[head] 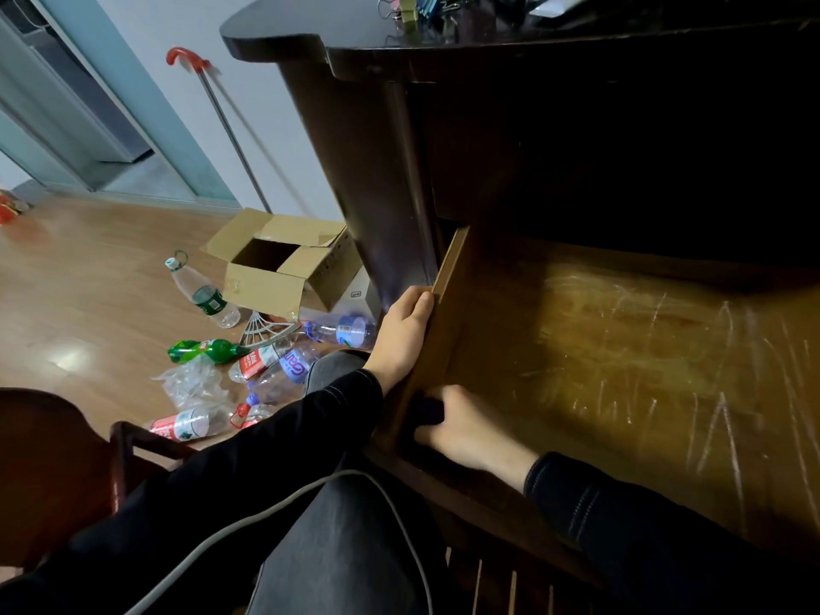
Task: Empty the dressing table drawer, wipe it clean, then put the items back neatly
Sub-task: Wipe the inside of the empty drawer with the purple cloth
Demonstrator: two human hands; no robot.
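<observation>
**A:** Dark cloth, bunched small. My right hand has its grip closed round it, fingers curled, pressing it into the near left corner of the drawer.

**B:** And your other hand?

**A:** My left hand grips the top edge of the drawer's left side wall, just beside the dark side panel of the desk.

**B:** What could go wrong from here?

**A:** The drawer looks pulled far out. I judge that leaning hard on the cloth could tip it or jolt it off its runners, so the left hand's bracing matters. That corner also lies in shadow, so I could miss a dusty patch.

**B:** How does the drawer look?

**A:** It is empty. It is brown wood, and its floor is glossy and crossed with pale scratches. Binder clips lie on the desk top. Plastic bottles and an open cardboard box sit on the floor to my left.
</observation>
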